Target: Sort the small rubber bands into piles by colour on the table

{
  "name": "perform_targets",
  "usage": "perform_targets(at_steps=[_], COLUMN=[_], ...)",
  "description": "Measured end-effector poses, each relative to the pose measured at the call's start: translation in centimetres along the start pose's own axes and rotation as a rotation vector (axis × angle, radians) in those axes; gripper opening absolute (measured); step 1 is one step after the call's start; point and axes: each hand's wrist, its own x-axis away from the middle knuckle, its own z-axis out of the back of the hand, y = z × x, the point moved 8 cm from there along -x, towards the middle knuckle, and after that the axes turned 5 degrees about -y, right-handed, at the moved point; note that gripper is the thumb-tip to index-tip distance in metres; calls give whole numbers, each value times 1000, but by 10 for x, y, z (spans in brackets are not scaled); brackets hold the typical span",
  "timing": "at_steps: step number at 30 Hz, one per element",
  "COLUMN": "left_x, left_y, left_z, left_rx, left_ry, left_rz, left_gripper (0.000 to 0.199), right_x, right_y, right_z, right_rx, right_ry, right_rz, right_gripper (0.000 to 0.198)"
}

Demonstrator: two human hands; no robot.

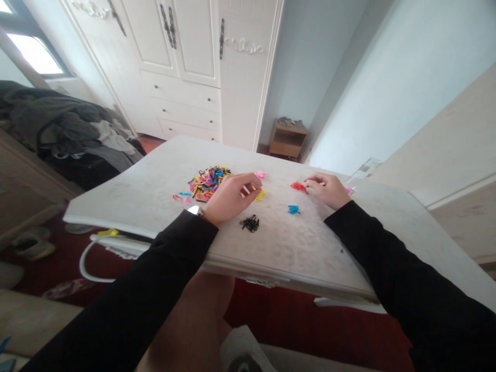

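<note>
My left hand (234,195) is over the table with its fingers curled and the thumb close to the index finger, above a small yellow pile (261,195). Whatever is in that pinch is too small to make out. At the edge of a red pile (298,186), my right hand (328,189) has thumb and fingertips drawn together; a held piece cannot be told apart. A large mixed heap of small coloured looped pieces (207,182), like hair clips or bands, lies left of my left hand and is partly hidden by it. Black (250,223), blue (294,209) and pink (261,175) piles lie between the hands.
Another pink pile (349,190) and clear plastic (366,168) lie beyond my right hand. The white table (271,258) has an open drawer (116,248) at its left front. Clothes (73,124) are heaped at left; a white wardrobe (244,77) stands behind.
</note>
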Motion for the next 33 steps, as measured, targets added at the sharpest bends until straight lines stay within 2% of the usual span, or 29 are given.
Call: perform_targets(at_steps=[5,12,22,28,33], left_x=[0,0,0,0,0], left_y=[1,2,2,1,-1], left_z=[2,2,2,2,1], left_rx=[-93,-78,-79,-89,-83], left_ry=[22,3,0,-5,-2], left_rz=[1,9,15,30,44], left_gripper=[5,5,5,6,6], right_x=[-1,-2,0,4,3], right_y=[5,27,21,14,9], right_z=[1,-8,-2,-5,-1], right_rx=[36,63,-45,-101,-89], right_ry=[6,-83,-24,-78,-33], right_rz=[-6,-152,-173,-190,-163], right_gripper=[20,15,10,5,5])
